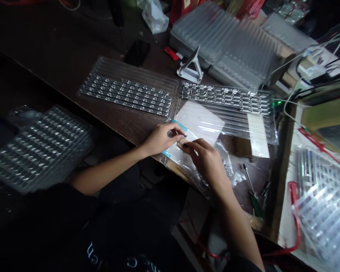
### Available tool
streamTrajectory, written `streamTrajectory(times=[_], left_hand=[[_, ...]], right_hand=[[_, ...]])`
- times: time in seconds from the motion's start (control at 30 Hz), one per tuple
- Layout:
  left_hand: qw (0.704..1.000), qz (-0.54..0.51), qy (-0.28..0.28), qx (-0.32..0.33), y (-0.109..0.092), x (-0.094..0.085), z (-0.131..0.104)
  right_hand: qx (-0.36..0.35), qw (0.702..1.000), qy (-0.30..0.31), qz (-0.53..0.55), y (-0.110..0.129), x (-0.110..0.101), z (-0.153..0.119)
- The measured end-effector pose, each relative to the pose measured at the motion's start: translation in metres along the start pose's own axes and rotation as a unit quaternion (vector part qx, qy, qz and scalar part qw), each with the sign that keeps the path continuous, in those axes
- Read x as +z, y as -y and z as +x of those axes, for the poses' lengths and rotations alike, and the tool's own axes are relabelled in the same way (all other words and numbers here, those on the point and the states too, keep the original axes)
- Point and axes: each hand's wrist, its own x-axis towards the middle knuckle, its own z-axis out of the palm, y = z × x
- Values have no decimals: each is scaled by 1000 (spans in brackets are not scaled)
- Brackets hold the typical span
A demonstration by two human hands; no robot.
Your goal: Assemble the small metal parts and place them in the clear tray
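Note:
My left hand point(161, 139) pinches a small dark, shiny part point(185, 136) between thumb and fingertips. Close beside it, my right hand point(208, 160) has its fingertips closed on a small tan-orange piece point(181, 144). Both hands meet over a white sheet with a blue edge point(172, 153) at the table's front. A square white sheet point(201, 119) lies just beyond them. Behind on the left is a clear plastic tray point(130, 70) with rows of small metallic parts; a second clear tray point(229, 121) on the right holds similar parts in its far rows.
A stack of filled trays point(42, 151) stands low at left. Past the trays are a phone stand point(191, 70), a dark phone point(137, 53) and stacked clear trays point(215, 34). A green-handled screwdriver point(252, 192) and a plastic bag point(225, 162) lie by my right arm.

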Motion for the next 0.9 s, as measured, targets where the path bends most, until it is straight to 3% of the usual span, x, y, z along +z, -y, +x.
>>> streamTrajectory(times=[0.17,0.4,0.73,0.9], left_hand=[[1000,-15,-2,6,2,1,0],[1000,-21,-3,7,3,1,0],[1000,-29,-6,6,4,1,-1],[999,-31,-9,3,5,2,-2]], right_hand=[[-7,999,-5,41,1,0,-1],[-13,999,28,-35,4,-1,-1],[-8,1000,2,-1,4,1,0],[-6,1000,19,21,5,-2,-1]])
